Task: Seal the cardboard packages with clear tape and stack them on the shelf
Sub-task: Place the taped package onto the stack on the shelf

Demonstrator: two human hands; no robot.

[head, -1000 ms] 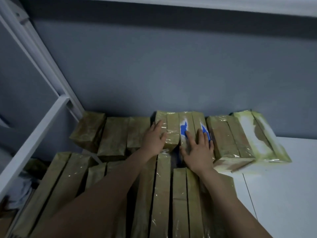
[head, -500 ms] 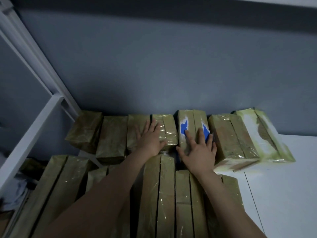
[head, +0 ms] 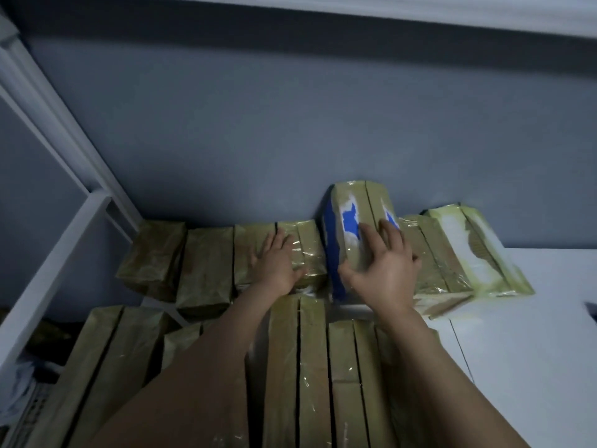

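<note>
On the blue-marked package the right hand lies flat and open.
Its long side runs straight away from that hand; just left, the open left hand presses another taped package.

The left forearm and the right forearm both run off the bottom edge. The left forearm covers much of the front-row packages, whose near ends are also cut off below. The right hand hides the near part of the blue-marked package, so what its lower end rests on cannot be told. The white shelf frame leaves the picture at the left. The pale clutter under it is too dim to identify. A dark object is clipped by the right edge.
</note>
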